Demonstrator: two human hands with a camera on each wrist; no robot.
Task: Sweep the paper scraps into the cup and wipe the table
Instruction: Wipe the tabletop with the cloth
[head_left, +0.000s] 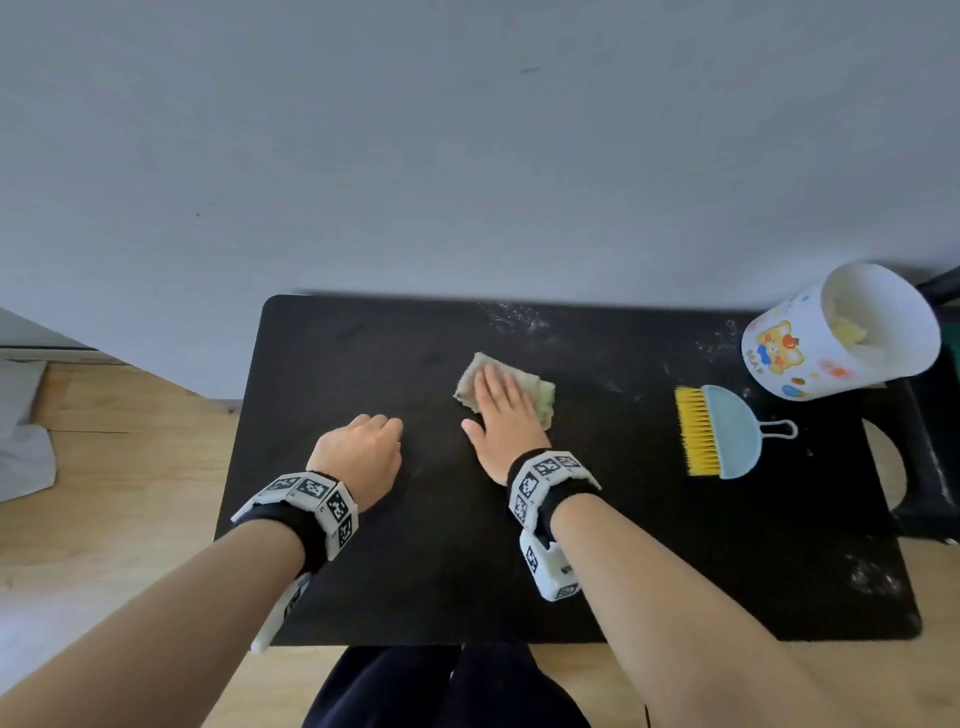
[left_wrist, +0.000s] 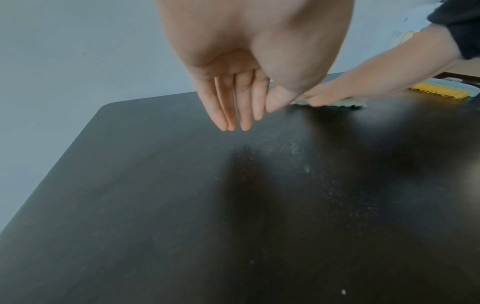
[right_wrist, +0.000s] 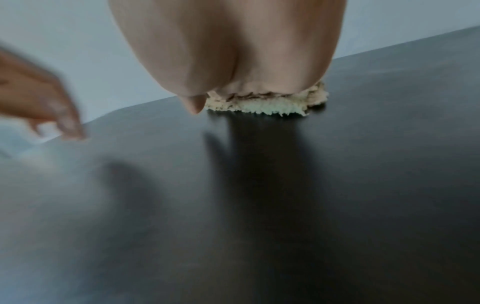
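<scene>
L hand (head_left: 363, 449) relaxed, R hand (head_left: 501, 415) flat

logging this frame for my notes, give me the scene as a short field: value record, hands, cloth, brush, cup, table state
right hand: flat, fingers straight, pressing the cloth onto the table
left hand: holds nothing, fingers relaxed above the table
cloth: pale green, crumpled, mid-table under the right hand
brush: yellow bristles, light blue body, lying on the table to the right, untouched
cup: white with bear print, far right corner, pale scraps inside
table: black, faint white dust near the far edge and right side
</scene>
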